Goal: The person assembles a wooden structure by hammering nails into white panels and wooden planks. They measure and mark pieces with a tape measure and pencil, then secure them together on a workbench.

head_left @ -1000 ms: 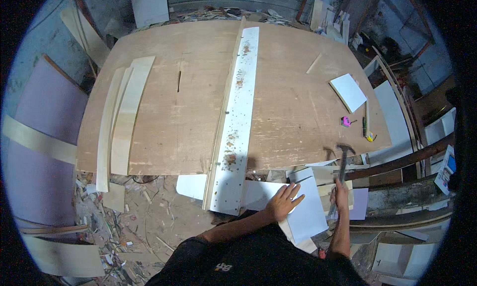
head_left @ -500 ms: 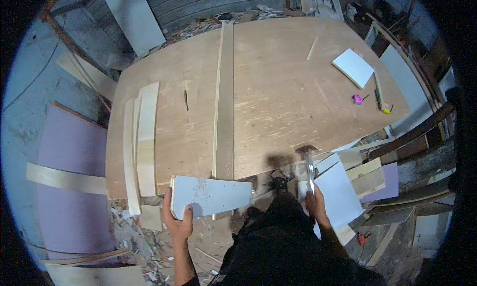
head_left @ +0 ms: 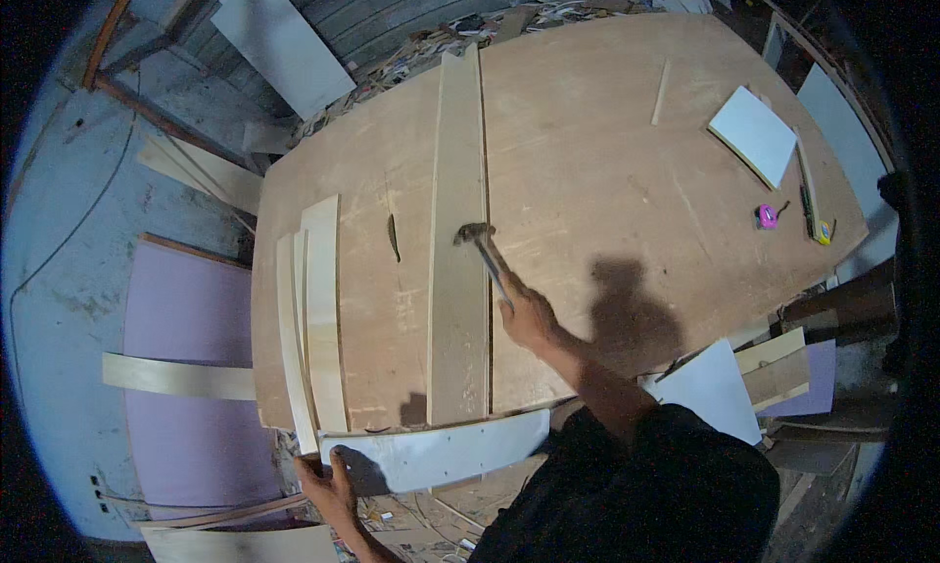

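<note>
My left hand grips the left end of a white tapered board, thumb on its face, at the near edge of the plywood tabletop. In my right hand is a hammer, held by its handle. The hammer's head is above a long pale wooden plank, which runs from the near edge to the far edge of the tabletop. Whether the head touches the plank, I cannot tell. The near end of the plank meets the white board.
Several pale wood strips lie on the left. A white square panel, a pink tape measure and a yellow-ended tool sit at the far right. Offcuts lean near right; scraps cover the floor.
My right hand has swung the hammer from beside the near right edge up and left over the plank. The white board is lower and its face is tilted differently. The view has shifted.
</note>
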Demonstrator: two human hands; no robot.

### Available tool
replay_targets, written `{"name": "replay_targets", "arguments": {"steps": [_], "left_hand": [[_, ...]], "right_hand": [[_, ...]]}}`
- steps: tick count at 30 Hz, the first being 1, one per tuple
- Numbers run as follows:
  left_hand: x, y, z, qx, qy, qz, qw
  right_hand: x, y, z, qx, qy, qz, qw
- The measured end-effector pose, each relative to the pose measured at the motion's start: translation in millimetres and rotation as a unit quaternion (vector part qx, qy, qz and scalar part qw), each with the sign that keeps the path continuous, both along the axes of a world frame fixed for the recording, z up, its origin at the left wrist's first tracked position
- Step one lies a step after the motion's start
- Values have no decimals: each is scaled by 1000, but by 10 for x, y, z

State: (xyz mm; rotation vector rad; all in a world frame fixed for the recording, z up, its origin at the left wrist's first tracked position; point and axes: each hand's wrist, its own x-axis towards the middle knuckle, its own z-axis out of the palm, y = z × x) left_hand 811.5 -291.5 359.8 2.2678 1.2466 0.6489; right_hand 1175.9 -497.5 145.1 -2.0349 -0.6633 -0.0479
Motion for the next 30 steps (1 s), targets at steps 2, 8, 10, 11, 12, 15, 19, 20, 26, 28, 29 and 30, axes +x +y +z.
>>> {"name": "replay_targets", "arguments": {"steps": [2,8,10,11,12,15,19,20,26,28,29,30], "left_hand": [[185,10,-18,47,-22,-10,999],[275,20,-121,229,212,125,942],[237,66,-171,253,200,126,938],[222,89,-198,229,178,134,948],[213,101,-229,204,157,142,956],[184,181,-267,227,208,152,939],[27,286,-324,159,293,235,913],[-46,309,-346,191,256,205,925],[-364,466,-529,195,181,178,947],[-361,481,-544,240,223,203,923],[-335,468,-553,197,235,213,928],[-317,463,-529,152,250,222,930]], "right_hand": [[712,194,-27,-26,42,1,999],[2445,482,121,-16,191,-52,980],[2582,557,120,193,303,-67,931],[2586,600,93,260,329,-58,906],[2554,650,49,330,355,-59,873],[2436,783,-149,249,88,-152,953],[2456,1041,-340,87,95,-124,984],[2483,1103,-367,93,89,-160,979],[2404,1091,-428,70,176,-102,977],[2375,1045,-390,106,124,-116,980],[2350,1033,-353,113,82,-125,982],[2341,1029,-314,115,58,-149,981]]}}
